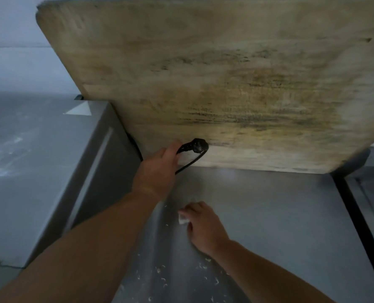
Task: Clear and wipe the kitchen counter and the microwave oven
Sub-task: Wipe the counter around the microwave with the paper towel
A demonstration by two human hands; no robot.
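wall (11, 62) – pale, dim | floor (13, 171) – grey, white-smudged

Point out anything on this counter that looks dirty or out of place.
Pale crumbs are strewn over the steel counter. The wooden board leaning at the back carries dark, grimy streaks. An unplugged black plug is held by the left hand.

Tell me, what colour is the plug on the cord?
Black. The plug and its cord both show black in the head view, against the pale wooden board.
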